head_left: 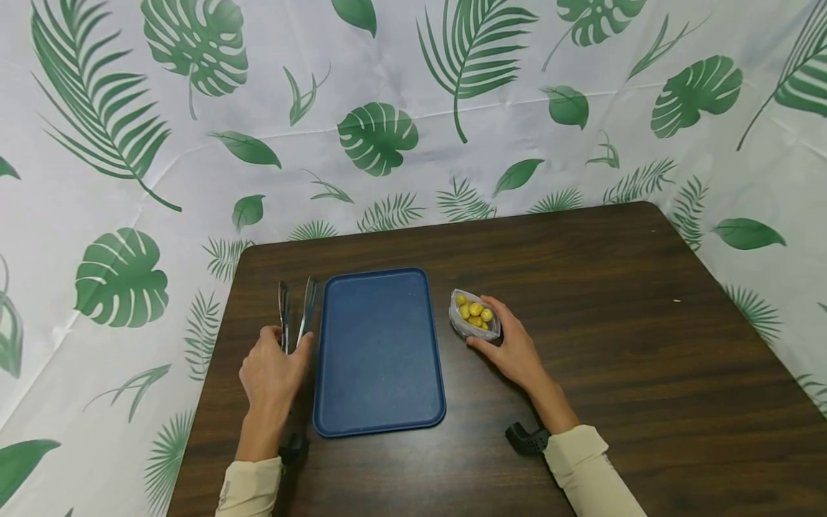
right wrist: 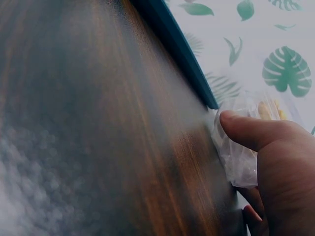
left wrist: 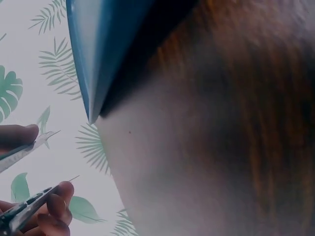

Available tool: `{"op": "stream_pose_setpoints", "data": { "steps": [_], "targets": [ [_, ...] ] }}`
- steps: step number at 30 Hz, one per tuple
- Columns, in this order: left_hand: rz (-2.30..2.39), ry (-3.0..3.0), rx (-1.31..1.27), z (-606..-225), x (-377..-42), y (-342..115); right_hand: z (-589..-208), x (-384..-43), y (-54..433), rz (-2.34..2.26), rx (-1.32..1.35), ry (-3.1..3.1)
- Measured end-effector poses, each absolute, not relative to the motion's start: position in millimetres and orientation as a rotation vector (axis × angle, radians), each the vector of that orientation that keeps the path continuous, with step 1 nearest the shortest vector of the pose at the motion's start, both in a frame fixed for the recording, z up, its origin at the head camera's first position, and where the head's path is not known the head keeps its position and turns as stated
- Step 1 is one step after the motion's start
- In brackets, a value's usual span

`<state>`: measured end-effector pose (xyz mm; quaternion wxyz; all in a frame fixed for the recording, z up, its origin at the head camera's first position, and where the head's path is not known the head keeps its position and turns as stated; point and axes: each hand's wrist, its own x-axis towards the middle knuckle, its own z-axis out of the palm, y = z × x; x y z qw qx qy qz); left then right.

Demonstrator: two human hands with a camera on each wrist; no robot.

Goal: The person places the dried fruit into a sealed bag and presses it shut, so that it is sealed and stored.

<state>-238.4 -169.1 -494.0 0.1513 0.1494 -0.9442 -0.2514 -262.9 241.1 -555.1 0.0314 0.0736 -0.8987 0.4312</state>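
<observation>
My left hand [head_left: 274, 370] grips a pair of metal tongs [head_left: 309, 305] at the left of the blue tray [head_left: 381, 352]. The two arms of the tongs stand apart and point toward the wall; in the left wrist view, thumb and fingers lie on the tongs [left wrist: 24, 211]. To the right of the tray, my right hand [head_left: 513, 352] holds a clear plastic bag [head_left: 457, 323] with several small yellow round pieces [head_left: 475, 309] inside. In the right wrist view the thumb presses on the side of the bag [right wrist: 238, 160]. The tray's surface is bare.
The dark wood table [head_left: 614, 323] stretches off to the right of the bag. Behind it hangs a white cloth with green leaves [head_left: 278, 187]. A black wrist strap [head_left: 526, 438] sits on the right wrist.
</observation>
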Motion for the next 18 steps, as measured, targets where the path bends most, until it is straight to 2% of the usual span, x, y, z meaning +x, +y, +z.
{"op": "stream_pose_setpoints", "data": {
  "steps": [18],
  "targets": [
    [-0.743,-2.738,0.467,-505,-241,-176,-555,-262,241,1.333,0.222,-2.777]
  ]
}}
